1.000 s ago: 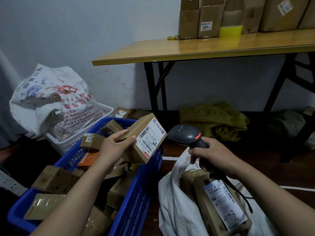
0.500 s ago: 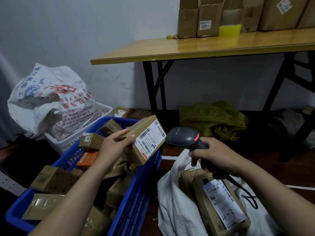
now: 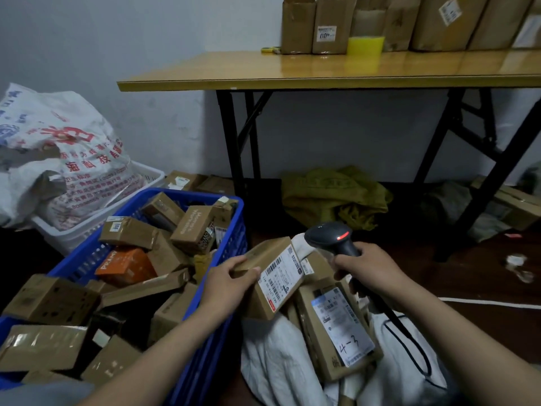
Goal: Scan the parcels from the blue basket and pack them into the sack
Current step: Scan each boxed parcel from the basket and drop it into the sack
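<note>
While the right hand [image 3: 370,266] grips the black handheld scanner [image 3: 332,237], left-hand fingers [image 3: 234,266] pinch the labelled brown cardboard parcel [image 3: 270,278], tilted, just above the white woven sack's [image 3: 281,361] mouth.

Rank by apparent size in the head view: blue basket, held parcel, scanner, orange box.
1. blue basket
2. parcel in the left hand
3. scanner and orange box: look alike, and the box lies farther off, so unranked.
</note>
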